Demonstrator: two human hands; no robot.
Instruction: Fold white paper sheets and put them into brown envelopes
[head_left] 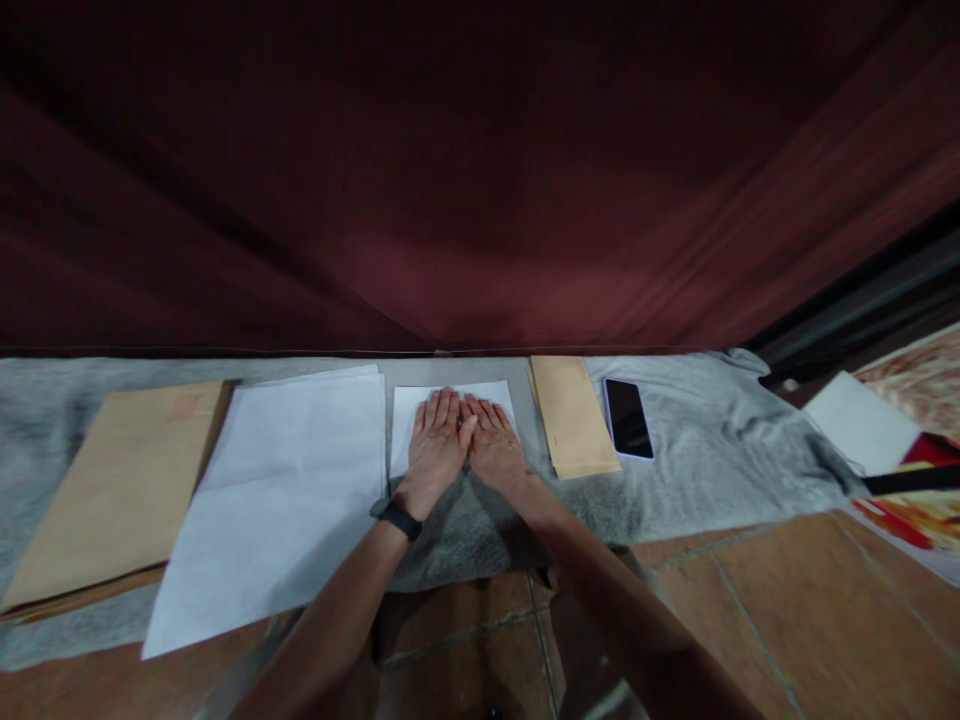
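Observation:
A small white sheet of paper (403,425), perhaps folded, lies on the grey cloth in front of me. My left hand (437,435) rests flat on it, fingers stretched out. Beside it my right hand (493,440) also lies flat on the paper, the two thumbs meeting in the middle. Both hands cover most of the sheet. Just left of it is a stack of large white paper (292,490). To the right of my hands lie several small brown envelopes (574,415) in a pile.
Large brown envelopes (127,480) are stacked at the far left. A phone (628,418) lies right of the small envelopes. The grey cloth (720,440) borders a dark red curtain (480,230) behind and a tiled floor (750,590) in front. Printed sheets (922,500) are at far right.

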